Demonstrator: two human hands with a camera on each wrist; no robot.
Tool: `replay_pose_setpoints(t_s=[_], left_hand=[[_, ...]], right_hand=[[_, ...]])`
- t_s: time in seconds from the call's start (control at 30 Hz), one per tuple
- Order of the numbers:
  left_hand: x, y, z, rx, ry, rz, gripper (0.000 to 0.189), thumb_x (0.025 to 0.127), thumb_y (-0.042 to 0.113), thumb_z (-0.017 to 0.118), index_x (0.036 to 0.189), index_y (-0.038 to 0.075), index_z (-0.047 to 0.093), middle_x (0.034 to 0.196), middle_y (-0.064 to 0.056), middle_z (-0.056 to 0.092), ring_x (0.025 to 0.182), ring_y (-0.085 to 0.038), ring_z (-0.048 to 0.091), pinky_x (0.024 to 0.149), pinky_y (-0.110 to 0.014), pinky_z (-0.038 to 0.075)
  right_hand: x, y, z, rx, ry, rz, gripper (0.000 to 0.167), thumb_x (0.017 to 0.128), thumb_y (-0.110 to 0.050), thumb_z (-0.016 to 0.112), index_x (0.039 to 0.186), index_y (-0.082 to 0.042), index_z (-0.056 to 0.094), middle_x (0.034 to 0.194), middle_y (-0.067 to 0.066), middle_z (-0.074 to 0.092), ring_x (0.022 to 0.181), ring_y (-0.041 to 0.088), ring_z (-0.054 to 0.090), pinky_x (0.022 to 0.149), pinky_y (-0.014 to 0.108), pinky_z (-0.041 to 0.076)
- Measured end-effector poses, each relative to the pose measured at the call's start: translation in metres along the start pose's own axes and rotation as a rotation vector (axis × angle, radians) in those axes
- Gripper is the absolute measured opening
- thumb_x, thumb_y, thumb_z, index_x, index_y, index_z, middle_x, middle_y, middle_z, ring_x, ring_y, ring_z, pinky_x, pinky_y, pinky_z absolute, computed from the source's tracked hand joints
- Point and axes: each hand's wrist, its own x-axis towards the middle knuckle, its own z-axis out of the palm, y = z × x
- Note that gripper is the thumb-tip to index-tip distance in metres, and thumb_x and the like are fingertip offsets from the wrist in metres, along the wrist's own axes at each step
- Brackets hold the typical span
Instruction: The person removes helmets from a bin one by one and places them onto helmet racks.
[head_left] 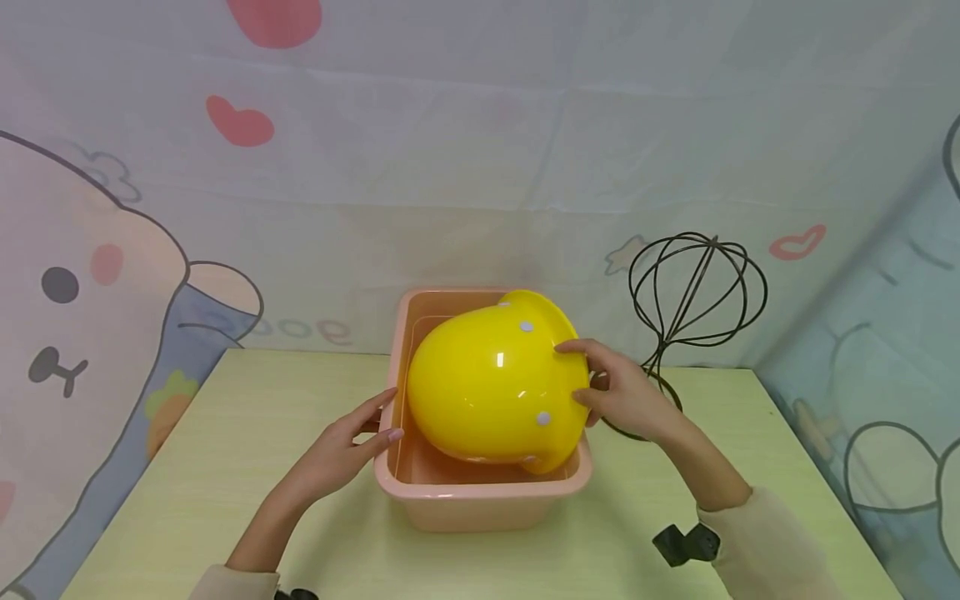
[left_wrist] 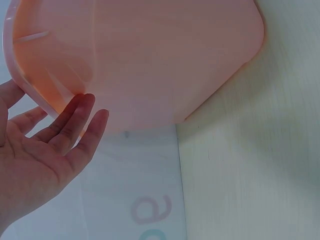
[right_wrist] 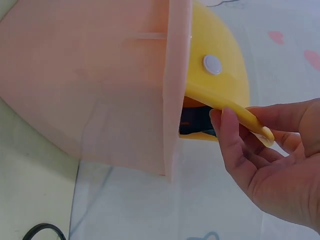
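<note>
A glossy yellow hard hat point(head_left: 480, 383) with pale round studs lies on its side in a pink plastic tub point(head_left: 495, 493), its crown toward the left. My right hand point(head_left: 626, 392) pinches the hat's brim at the tub's right side. In the right wrist view, thumb and fingers sit on opposite faces of the brim point(right_wrist: 250, 120), and a dark strap point(right_wrist: 196, 120) shows inside the hat. At the tub's left rim, my left hand point(head_left: 337, 454) grips the edge. The left wrist view has its fingers point(left_wrist: 90, 132) curled under the rim, against the outer wall.
Behind my right hand, a black wire stand point(head_left: 697, 333) with a rounded cage top rises from a ring base on the pale wooden table point(head_left: 247, 417). A printed cloth point(head_left: 480, 167) hangs behind the table, close to the tub's back.
</note>
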Motion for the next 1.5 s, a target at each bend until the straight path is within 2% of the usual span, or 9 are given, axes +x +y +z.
replay_pose_setpoints(t_s=[0.5,0.63,0.77,0.87,1.03,1.2,1.5], left_hand=[[0.0,0.0,-0.001,0.002,-0.007,0.007,0.062,0.091,0.034,0.056,0.143,0.011,0.032,0.116,-0.009,0.055,0.111,-0.029,0.05,0.087,-0.05,0.041],[0.0,0.0,-0.001,0.003,-0.008,0.011,0.062,0.091,0.034,0.056,0.143,0.011,0.032,0.118,-0.011,0.055,0.112,-0.03,0.049,0.088,-0.051,0.04],[0.0,0.001,-0.001,0.003,-0.007,0.01,0.062,0.091,0.034,0.056,0.143,0.01,0.032,0.12,-0.012,0.054,0.113,-0.03,0.049,0.089,-0.052,0.04],[0.0,0.001,-0.001,0.003,-0.007,0.008,0.062,0.091,0.034,0.056,0.143,0.01,0.032,0.12,-0.012,0.054,0.113,-0.03,0.049,0.088,-0.052,0.04],[0.0,0.002,-0.001,0.006,-0.008,0.004,0.062,0.091,0.034,0.056,0.143,0.01,0.032,0.12,-0.012,0.054,0.113,-0.031,0.049,0.089,-0.052,0.04],[0.0,0.002,-0.001,0.013,-0.009,0.0,0.062,0.091,0.035,0.056,0.143,0.01,0.032,0.121,-0.013,0.053,0.113,-0.031,0.049,0.089,-0.053,0.039],[0.0,0.003,-0.001,0.007,-0.01,0.003,0.062,0.091,0.034,0.056,0.143,0.01,0.032,0.12,-0.013,0.054,0.112,-0.03,0.05,0.089,-0.053,0.039]], right_hand=[[0.017,-0.002,-0.013,0.097,-0.022,0.072,0.053,0.086,0.007,0.052,0.135,-0.006,0.038,0.118,0.029,0.05,0.071,0.027,0.065,0.058,0.039,0.053],[0.017,0.0,-0.014,0.134,-0.018,0.08,0.057,0.087,0.006,0.054,0.138,-0.01,0.035,0.114,0.029,0.052,0.072,0.028,0.065,0.06,0.041,0.053],[0.015,0.002,-0.014,0.176,0.003,0.097,0.068,0.086,0.004,0.057,0.143,-0.018,0.027,0.103,0.026,0.056,0.067,0.032,0.065,0.059,0.044,0.052],[0.014,0.003,-0.013,0.224,0.02,0.113,0.073,0.084,0.004,0.059,0.143,-0.019,0.023,0.095,0.024,0.057,0.066,0.034,0.065,0.059,0.047,0.052],[0.013,0.003,-0.013,0.278,-0.015,0.121,0.069,0.084,0.005,0.06,0.141,-0.01,0.024,0.091,0.023,0.057,0.069,0.034,0.064,0.06,0.05,0.051],[0.011,0.002,-0.014,0.329,-0.054,0.123,0.066,0.085,0.007,0.057,0.139,-0.008,0.024,0.093,0.024,0.057,0.07,0.036,0.064,0.06,0.048,0.051],[0.01,0.003,-0.011,0.359,-0.012,0.163,0.062,0.083,0.005,0.058,0.137,-0.008,0.029,0.094,0.023,0.058,0.065,0.032,0.062,0.059,0.049,0.051]])
